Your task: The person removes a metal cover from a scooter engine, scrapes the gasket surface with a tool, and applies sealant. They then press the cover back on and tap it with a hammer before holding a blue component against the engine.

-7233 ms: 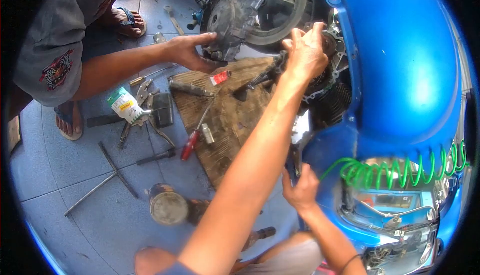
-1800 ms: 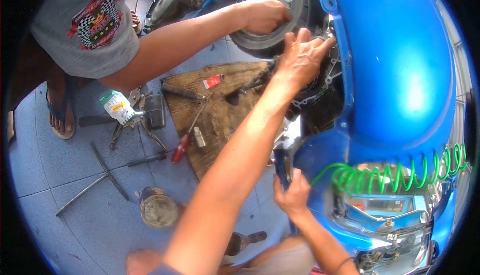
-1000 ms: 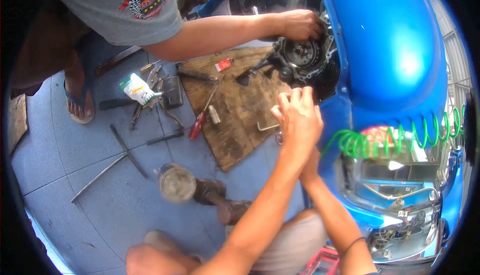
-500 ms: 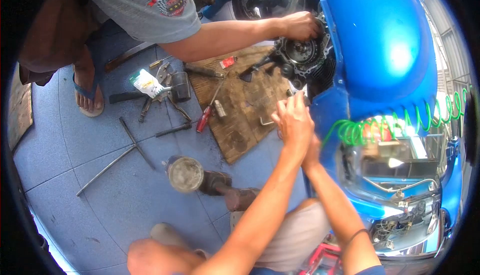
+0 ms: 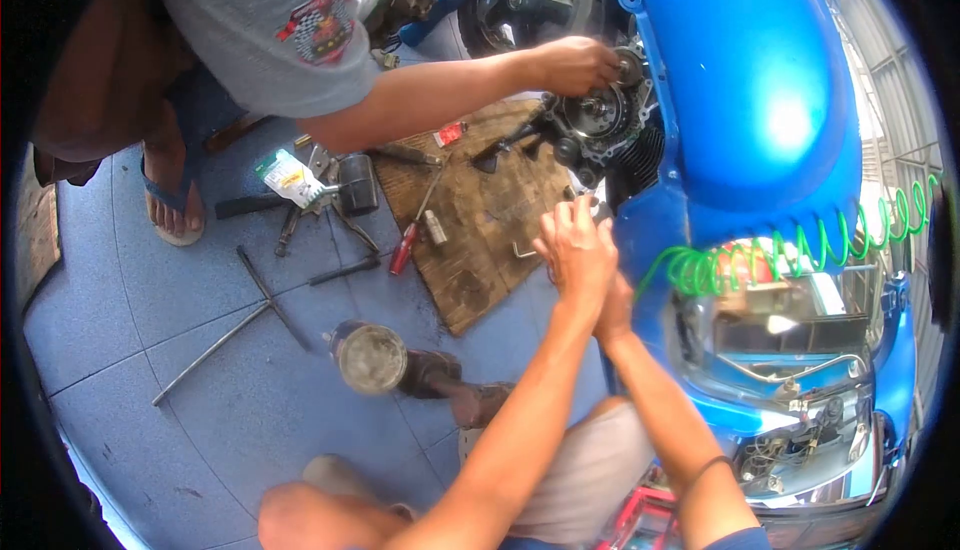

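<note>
My left hand [image 5: 578, 255] is in front of the blue scooter body [image 5: 770, 100], its back toward me and its fingers apart and slightly bent. Just beneath and beside it, my right hand [image 5: 615, 308] is mostly covered, so its fingers are hidden. The two hands are touching or overlapping; nothing held shows between them. Beyond them is the opened engine [image 5: 600, 120], with round metal parts exposed. A co-worker's hand [image 5: 582, 65] reaches to a round metal part [image 5: 628, 68] at the engine's upper side. A bent metal key [image 5: 523, 250] lies left of my hands.
A stained wooden board [image 5: 480, 280] carries a red-handled screwdriver [image 5: 403, 250] and a socket [image 5: 434, 227]. Left are a mallet [image 5: 358, 184], pliers and a T-shaped wrench [image 5: 268, 300]. A round can [image 5: 371, 358] stands near my legs. A coiled green hose [image 5: 690, 270] hangs right.
The co-worker's hand has drawn slightly left, and the round metal part beside it shows more. My hands stay close together, with their fingers slightly shifted. The whole view has moved a little.
</note>
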